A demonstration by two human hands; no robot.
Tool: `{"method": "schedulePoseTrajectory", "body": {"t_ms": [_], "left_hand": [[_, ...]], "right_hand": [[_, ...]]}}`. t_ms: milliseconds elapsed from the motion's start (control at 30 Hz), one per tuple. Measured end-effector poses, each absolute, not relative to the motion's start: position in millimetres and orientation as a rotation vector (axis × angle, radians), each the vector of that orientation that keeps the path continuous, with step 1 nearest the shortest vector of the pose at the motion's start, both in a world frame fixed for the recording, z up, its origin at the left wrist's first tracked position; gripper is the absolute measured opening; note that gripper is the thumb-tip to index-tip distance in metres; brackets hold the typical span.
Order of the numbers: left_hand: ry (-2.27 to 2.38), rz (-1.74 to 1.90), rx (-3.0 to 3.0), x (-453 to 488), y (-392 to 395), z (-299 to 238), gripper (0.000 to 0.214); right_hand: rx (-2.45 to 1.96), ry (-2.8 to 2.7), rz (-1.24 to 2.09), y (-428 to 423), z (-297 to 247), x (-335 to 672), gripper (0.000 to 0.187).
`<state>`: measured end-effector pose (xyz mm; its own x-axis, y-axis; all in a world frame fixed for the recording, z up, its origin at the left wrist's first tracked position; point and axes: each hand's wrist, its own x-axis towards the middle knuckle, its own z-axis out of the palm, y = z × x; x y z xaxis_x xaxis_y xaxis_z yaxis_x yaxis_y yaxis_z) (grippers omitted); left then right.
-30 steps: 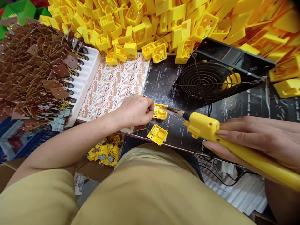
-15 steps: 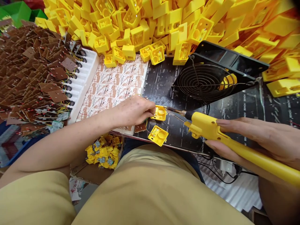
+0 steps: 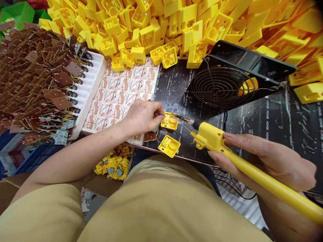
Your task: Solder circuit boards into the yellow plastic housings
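My left hand pinches the edge of a small yellow plastic housing lying on the black bench mat. My right hand is wrapped round a yellow soldering iron, whose metal tip reaches into that housing from the right. A second yellow housing lies just in front of it, joined by thin wires to a brown circuit board under my left hand.
A big heap of yellow housings fills the back. Brown circuit boards pile up at left beside a white foam tray. A black wire-guarded fan stands tilted at right. Finished yellow parts lie below the table edge.
My right hand has slid the soldering iron leftward, bringing its tip into the housing. My left hand has kept its pinch on the housing.
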<state>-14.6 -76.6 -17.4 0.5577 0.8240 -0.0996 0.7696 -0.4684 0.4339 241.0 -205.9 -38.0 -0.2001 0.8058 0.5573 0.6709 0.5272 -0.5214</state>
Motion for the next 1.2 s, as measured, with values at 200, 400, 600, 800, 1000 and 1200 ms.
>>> {"method": "schedulePoseTrajectory", "body": {"t_ms": [200, 400, 600, 800, 1000, 1200], "left_hand": [[1.272, 0.160, 2.372, -15, -73, -17, 0.012], [1.319, 0.078, 2.385, -13, -76, -13, 0.012], [1.322, 0.021, 2.330, -10, -71, -8, 0.013], [1.356, 0.116, 2.292, -12, -73, -12, 0.011], [1.356, 0.155, 2.352, -12, -75, -16, 0.013], [1.355, 0.187, 2.405, -12, -76, -23, 0.016]], "right_hand": [[-1.261, -1.908, 0.077, -207, -35, 233, 0.063], [-1.223, -1.991, 0.030, -205, -34, 233, 0.063], [-1.189, -1.952, -0.020, -203, -33, 232, 0.063], [-1.198, -1.960, -0.029, -203, -35, 232, 0.067], [-1.151, -1.907, 0.016, -205, -39, 228, 0.059], [-1.073, -2.008, -0.017, -200, -37, 223, 0.035]]}}
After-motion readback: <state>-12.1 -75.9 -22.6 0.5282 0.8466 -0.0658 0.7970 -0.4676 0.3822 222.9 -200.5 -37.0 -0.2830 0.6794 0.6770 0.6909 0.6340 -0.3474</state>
